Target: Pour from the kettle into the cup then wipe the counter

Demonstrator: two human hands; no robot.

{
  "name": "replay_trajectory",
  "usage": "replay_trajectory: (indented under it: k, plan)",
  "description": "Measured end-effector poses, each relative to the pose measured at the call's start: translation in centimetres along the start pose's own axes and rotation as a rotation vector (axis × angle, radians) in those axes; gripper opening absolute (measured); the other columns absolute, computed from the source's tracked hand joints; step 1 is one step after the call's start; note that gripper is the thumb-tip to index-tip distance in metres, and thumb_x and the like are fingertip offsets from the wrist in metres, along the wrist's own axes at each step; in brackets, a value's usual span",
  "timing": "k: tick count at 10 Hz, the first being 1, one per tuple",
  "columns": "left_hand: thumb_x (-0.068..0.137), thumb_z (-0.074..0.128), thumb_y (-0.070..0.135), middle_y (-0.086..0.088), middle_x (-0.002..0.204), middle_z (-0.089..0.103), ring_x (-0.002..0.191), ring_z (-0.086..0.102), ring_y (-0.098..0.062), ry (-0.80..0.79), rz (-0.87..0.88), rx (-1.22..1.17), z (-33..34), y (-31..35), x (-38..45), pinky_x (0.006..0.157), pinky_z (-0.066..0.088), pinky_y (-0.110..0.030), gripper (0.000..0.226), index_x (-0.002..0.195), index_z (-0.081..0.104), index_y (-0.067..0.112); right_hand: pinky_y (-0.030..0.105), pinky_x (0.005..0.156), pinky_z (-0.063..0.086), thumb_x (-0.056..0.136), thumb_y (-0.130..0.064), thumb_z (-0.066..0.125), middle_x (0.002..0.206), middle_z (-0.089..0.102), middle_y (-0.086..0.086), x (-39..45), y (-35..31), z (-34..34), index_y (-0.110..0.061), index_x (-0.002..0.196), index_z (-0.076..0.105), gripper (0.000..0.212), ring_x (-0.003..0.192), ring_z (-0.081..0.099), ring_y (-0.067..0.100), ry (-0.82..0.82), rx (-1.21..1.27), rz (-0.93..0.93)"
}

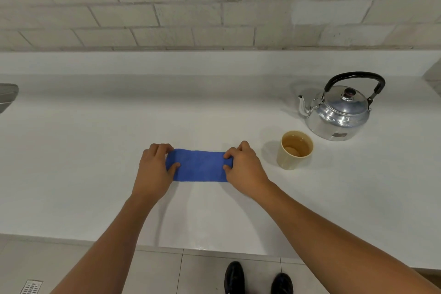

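From the head cam: the blue cloth (pixel 199 165) lies flat on the white tabletop (pixel 95 150), folded into a strip with its long axis running left to right. The left hand (pixel 156 169) pinches one short end and the right hand (pixel 245 169) pinches the other, so each grip is closed on cloth. The cup (pixel 294 150) already has liquid in it and stands just beside the right hand, with the kettle (pixel 338 112) behind it. I'd wipe leftward, since a swipe to the right looks likely to bump the cup

Open counter (pixel 83 150) left of the cloth (pixel 199 166); cup (pixel 294 150) and kettle (pixel 338 112) crowding the right.
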State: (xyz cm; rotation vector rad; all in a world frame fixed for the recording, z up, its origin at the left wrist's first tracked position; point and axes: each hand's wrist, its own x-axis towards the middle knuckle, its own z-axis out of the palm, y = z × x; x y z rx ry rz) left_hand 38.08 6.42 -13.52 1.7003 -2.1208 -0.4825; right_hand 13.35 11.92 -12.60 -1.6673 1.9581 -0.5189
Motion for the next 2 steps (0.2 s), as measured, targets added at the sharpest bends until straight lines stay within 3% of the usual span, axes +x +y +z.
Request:
replay_trajectory:
  k: [1,2]
  plan:
    - [0.087,0.081,0.017,-0.008,0.120,0.064,0.107,0.060,-0.033,-0.038,0.137,0.107,-0.8,1.2,-0.1,0.092,0.051,-0.045,0.033,0.118,0.068,0.012,0.034,0.093,0.051,0.093,-0.025,0.061,0.120,0.047,0.003,-1.0,-0.2,-0.9,-0.019,0.125,0.062,0.032,0.107,0.053,0.022,-0.043,-0.038,-0.062]
    - [0.090,0.078,0.020,-0.002,0.120,0.064,0.109,0.060,-0.026,-0.119,0.211,0.053,-1.1,2.8,-0.2,0.096,0.049,-0.041,0.032,0.120,0.068,0.016,0.035,0.091,0.051,0.095,-0.026,0.058,0.121,0.049,0.000,-2.1,-0.3,-2.4,-0.020,0.129,0.060,0.034,0.107,0.055,0.021,-0.017,-0.043,-0.127]
